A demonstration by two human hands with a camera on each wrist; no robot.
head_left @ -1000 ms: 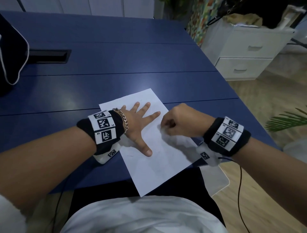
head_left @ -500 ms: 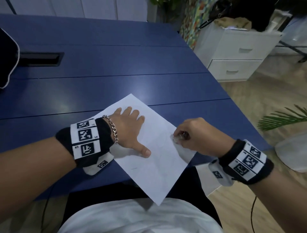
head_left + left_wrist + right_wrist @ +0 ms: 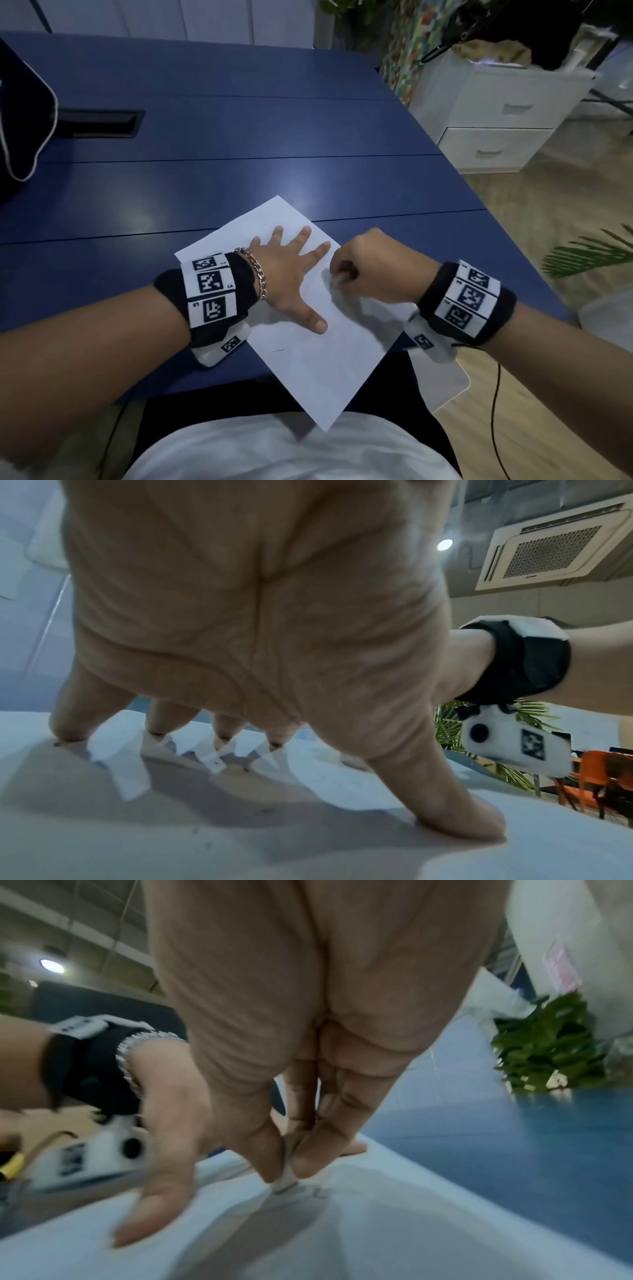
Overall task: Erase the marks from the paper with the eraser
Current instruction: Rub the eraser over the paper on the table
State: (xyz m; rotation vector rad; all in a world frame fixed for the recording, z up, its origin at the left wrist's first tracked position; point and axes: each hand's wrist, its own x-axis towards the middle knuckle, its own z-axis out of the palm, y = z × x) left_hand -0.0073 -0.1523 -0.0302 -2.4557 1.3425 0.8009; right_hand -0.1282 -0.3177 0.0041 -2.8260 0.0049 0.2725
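Observation:
A white sheet of paper [image 3: 318, 370] lies askew at the near edge of the blue table [image 3: 212, 137], one corner hanging over the edge. My left hand [image 3: 291, 270] lies flat on the paper [image 3: 308, 831] with fingers and thumb spread, pressing it down. My right hand [image 3: 370, 270] pinches a small whitish eraser [image 3: 335, 280] between thumb and fingers, its tip on the paper [image 3: 394, 1218] just right of the left hand's fingers. In the right wrist view the eraser [image 3: 286, 1176] touches a faint pencil squiggle [image 3: 316, 1191]. A short dark mark [image 3: 277, 351] sits below the left thumb.
A dark bag [image 3: 20, 120] sits at the table's far left by a black cable slot [image 3: 99, 123]. A white drawer cabinet [image 3: 500, 120] stands off the table to the right, with a plant [image 3: 592, 253] on the floor nearby.
The paper has turned counterclockwise under my left hand. My right hand with the eraser swung out to the paper's right edge, then back in next to the left hand's fingers, which are spread again.

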